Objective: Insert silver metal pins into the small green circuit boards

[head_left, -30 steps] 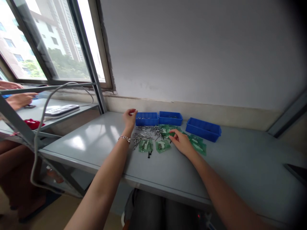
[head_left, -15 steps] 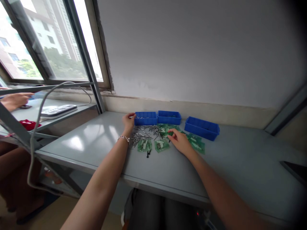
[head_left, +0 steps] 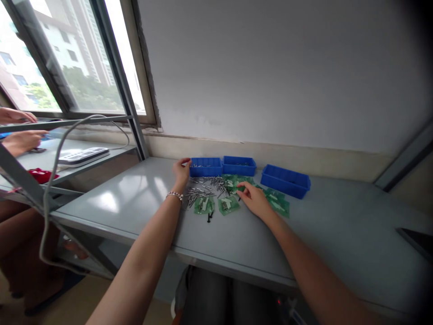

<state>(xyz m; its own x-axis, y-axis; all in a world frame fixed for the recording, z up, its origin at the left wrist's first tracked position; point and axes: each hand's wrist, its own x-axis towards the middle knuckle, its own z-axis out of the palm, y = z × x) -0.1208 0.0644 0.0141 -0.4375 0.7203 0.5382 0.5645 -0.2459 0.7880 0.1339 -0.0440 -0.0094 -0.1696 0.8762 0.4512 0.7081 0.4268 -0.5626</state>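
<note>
My left hand point(head_left: 182, 170) is at the left end of a blue bin point(head_left: 205, 170) holding small metal pieces. Its thumb and fingers are pinched together at the bin's rim; whatever they hold is too small to make out. Over the green packets point(head_left: 233, 181), my right hand point(head_left: 252, 195) has curled fingers, with a small dark thing by the fingertips that I cannot name. Between my hands lies a pile of slim metal pins or screws point(head_left: 199, 192). Two small green bags point(head_left: 204, 206) with parts inside lie in front of it, and black screws point(head_left: 209, 217) are nearer me.
A second blue bin point(head_left: 238, 166) with small parts and a third blue bin point(head_left: 286, 181) stand along the wall. A dark flat object point(head_left: 414, 241) lies at the right edge. On the left are a metal frame, a cable, a power strip point(head_left: 84, 156) and another person's hands point(head_left: 20, 142).
My hands have hardly moved; both keep nearly the same pose and place. At the far left, another hand of the other person has come further into view.
</note>
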